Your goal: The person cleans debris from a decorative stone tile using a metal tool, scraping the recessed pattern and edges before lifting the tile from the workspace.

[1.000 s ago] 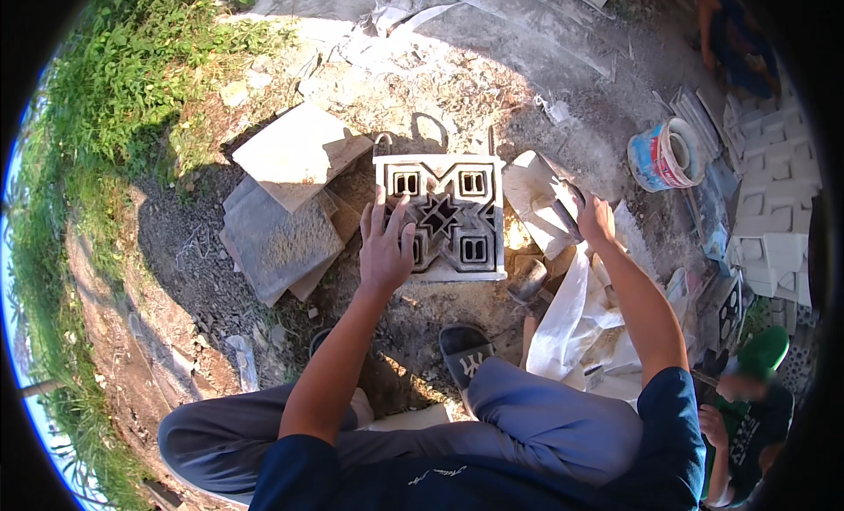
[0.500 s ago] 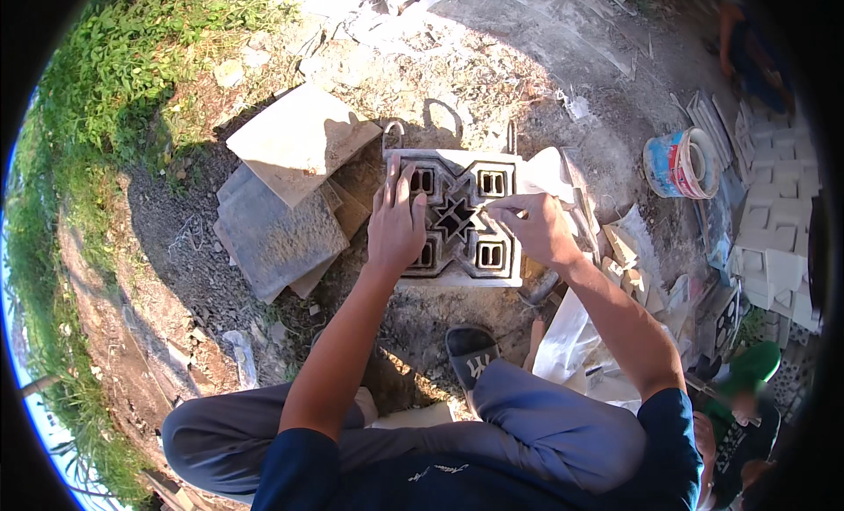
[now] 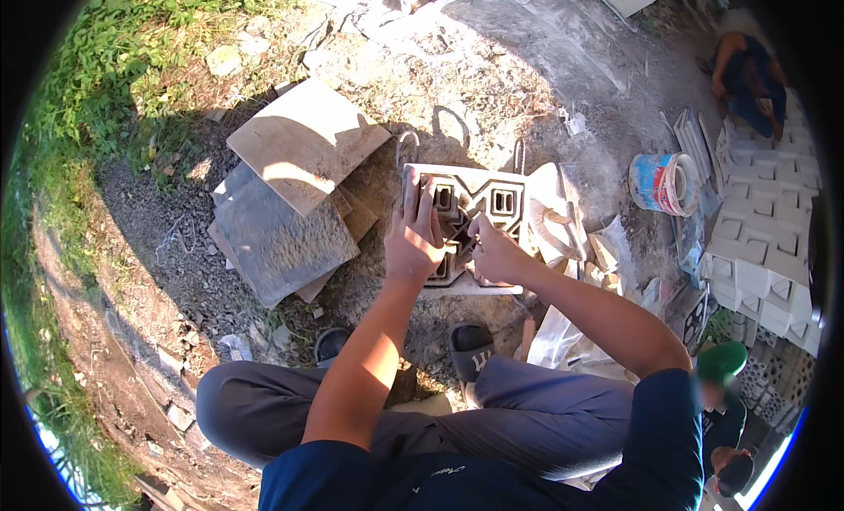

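Note:
In front of me on the ground lies a square block mould [image 3: 479,175] with a pale rim, dark grooves in a geometric pattern and a slotted opening toward each corner. Two metal loops, a left handle [image 3: 407,142] and a right handle [image 3: 519,154], rise from its far edge. My left hand [image 3: 415,247] rests on the mould's left side, fingers stretched forward. My right hand [image 3: 498,254] is over the centre, fingers pinched together and pointing into the pattern. Whatever those fingertips may hold is too small to make out.
Left of the mould lie a tan board [image 3: 299,137] and a grey board [image 3: 281,238], stacked. A blue and white bucket [image 3: 649,184] stands at right, near stacked pale blocks [image 3: 760,238]. A person [image 3: 749,84] crouches far right; another in a green cap [image 3: 722,362] is nearer.
My right hand has moved left and nearer, from the right of the mould's centre to over it. My left hand stays on the left side. The whole view has shifted slightly.

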Available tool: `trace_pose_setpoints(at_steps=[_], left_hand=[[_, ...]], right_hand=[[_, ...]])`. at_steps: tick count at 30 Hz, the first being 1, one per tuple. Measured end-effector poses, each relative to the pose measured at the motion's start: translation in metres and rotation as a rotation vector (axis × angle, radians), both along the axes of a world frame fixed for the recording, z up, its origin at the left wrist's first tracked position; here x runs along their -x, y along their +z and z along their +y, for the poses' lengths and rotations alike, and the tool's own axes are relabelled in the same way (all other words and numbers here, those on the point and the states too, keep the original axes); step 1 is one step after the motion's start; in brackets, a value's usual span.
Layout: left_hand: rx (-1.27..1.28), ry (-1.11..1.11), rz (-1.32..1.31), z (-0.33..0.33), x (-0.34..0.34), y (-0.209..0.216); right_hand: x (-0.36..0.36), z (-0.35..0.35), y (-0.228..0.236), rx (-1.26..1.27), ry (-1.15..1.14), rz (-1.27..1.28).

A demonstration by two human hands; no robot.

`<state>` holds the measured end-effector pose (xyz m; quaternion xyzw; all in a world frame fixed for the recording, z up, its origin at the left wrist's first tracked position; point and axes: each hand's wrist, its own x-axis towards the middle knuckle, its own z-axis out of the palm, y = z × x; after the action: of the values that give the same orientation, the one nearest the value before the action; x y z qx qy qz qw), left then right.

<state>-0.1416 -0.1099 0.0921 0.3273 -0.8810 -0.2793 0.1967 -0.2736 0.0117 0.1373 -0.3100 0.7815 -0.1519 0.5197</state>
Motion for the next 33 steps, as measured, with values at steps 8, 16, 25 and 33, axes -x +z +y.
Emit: trace_pose_setpoints(at_steps=[8, 16, 25, 33], left_hand=[[-0.084, -0.002, -0.132, -0.001, 0.001, 0.010], [-0.128, 0.003, -0.255, -0.002, 0.006, 0.013], [-0.081, 0.014, -0.192, 0.002, 0.005, 0.008], [-0.089, 0.012, -0.205, -0.001, 0.007, 0.014]], right_hand=[[-0.020, -0.008, 0.005, 0.009, -0.194, -0.233], [-0.018, -0.012, 0.002, 0.160, -0.126, 0.038], [-0.029, -0.005, 0.007, 0.255, -0.227, 0.189], [-0.039, -0.014, 0.011, 0.040, -0.159, 0.403]])
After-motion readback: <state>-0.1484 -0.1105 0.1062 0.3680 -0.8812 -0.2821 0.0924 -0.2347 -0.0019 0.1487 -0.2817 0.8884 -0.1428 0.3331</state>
